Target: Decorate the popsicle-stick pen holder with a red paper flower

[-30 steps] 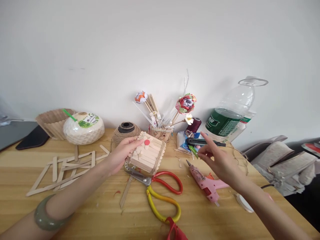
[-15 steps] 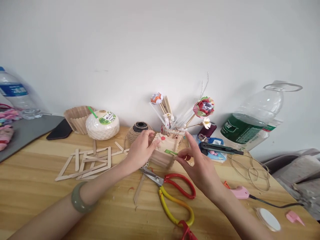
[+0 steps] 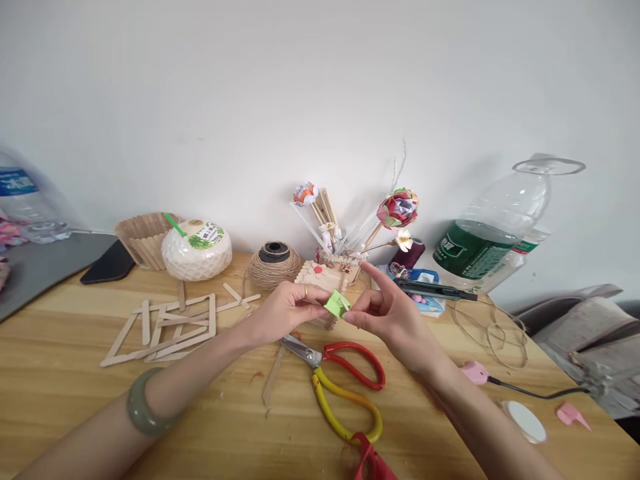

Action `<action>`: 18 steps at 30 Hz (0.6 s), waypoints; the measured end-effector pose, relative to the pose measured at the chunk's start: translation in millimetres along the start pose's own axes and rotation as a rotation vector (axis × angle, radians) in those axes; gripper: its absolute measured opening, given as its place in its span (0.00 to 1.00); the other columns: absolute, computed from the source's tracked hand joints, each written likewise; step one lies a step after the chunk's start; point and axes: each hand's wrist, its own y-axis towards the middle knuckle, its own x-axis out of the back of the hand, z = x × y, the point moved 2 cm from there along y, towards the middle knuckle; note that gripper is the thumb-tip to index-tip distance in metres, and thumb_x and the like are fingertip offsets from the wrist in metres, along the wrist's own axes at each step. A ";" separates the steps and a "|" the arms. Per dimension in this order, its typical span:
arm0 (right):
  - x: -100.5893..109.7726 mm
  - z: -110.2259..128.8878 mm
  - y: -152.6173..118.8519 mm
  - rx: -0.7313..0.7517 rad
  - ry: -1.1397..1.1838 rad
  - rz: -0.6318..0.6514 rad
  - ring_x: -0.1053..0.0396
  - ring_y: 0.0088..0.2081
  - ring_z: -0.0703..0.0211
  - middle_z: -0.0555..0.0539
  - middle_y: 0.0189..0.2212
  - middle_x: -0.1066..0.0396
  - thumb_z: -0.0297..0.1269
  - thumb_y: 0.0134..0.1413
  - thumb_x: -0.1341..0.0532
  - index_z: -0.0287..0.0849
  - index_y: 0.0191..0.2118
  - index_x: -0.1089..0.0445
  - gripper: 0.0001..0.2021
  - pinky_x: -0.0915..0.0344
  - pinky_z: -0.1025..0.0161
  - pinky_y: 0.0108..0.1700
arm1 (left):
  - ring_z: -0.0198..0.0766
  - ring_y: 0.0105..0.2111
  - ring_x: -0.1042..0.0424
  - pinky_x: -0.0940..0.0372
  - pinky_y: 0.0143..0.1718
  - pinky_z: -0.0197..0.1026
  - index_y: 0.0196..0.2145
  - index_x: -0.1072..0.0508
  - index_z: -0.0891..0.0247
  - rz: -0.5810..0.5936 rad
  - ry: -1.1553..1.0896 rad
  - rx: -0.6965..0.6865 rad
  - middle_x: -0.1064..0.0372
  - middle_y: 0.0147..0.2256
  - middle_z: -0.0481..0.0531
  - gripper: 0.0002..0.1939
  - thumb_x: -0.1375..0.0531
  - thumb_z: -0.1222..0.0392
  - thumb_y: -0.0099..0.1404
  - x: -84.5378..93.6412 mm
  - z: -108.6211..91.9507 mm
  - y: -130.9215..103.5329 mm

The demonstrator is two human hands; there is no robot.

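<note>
A small folded piece of green paper (image 3: pixel 337 303) is held up between my two hands. My left hand (image 3: pixel 290 308) pinches its left edge between thumb and fingers. From the other side my right hand (image 3: pixel 385 310) grips it with thumb and middle fingers, the index finger stretched upward; a thin pale strip shows at those fingertips. Just behind stands a small craft-stick box (image 3: pixel 323 275) with a red dot, partly hidden by my hands. Below them lie scissors (image 3: pixel 320 360) with one red and one yellow handle.
Craft sticks (image 3: pixel 213 317) lie at left, near a coconut (image 3: pixel 197 250) with a green straw. A twine spool (image 3: pixel 274 263), paper flowers (image 3: pixel 397 210), a black utility knife (image 3: pixel 435 289) and a large bottle (image 3: pixel 487 243) line the back. A pink glue gun (image 3: pixel 475 372) with its cord is at right.
The green paper has come away from the box and up between both hands. My left hand has let go of the box and now pinches the paper. The view has shifted slightly.
</note>
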 end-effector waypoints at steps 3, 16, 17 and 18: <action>-2.3 1.5 -1.3 -0.057 0.041 0.048 0.37 0.23 0.64 0.58 0.20 0.34 0.36 0.42 0.33 0.35 0.63 0.55 0.44 0.40 0.64 0.28 | 0.45 0.37 0.26 0.34 0.41 0.40 0.35 0.19 0.62 0.015 -0.031 0.015 0.22 0.33 0.51 0.09 0.37 0.61 0.56 -1.7 1.9 -0.7; -3.4 8.2 -3.0 -0.112 -0.023 0.120 0.39 0.22 0.65 0.60 0.19 0.37 0.34 0.42 0.36 0.36 0.59 0.52 0.38 0.44 0.66 0.25 | 0.44 0.35 0.28 0.36 0.40 0.40 0.30 0.21 0.65 0.077 -0.165 0.095 0.24 0.31 0.52 0.08 0.36 0.59 0.53 -6.1 15.8 -3.8; -3.1 8.5 -3.1 -0.110 -0.038 0.125 0.39 0.22 0.65 0.60 0.19 0.37 0.34 0.42 0.36 0.36 0.59 0.52 0.37 0.44 0.67 0.25 | 0.44 0.35 0.29 0.36 0.39 0.40 0.29 0.21 0.65 0.078 -0.163 0.101 0.25 0.30 0.52 0.08 0.35 0.59 0.52 -6.6 15.2 -3.6; -2.9 8.6 -3.2 -0.108 -0.055 0.131 0.39 0.22 0.65 0.60 0.19 0.38 0.34 0.43 0.36 0.36 0.59 0.51 0.37 0.44 0.67 0.25 | 0.43 0.34 0.29 0.36 0.37 0.39 0.29 0.21 0.65 0.073 -0.159 0.107 0.25 0.29 0.51 0.08 0.35 0.59 0.51 -7.3 14.5 -3.1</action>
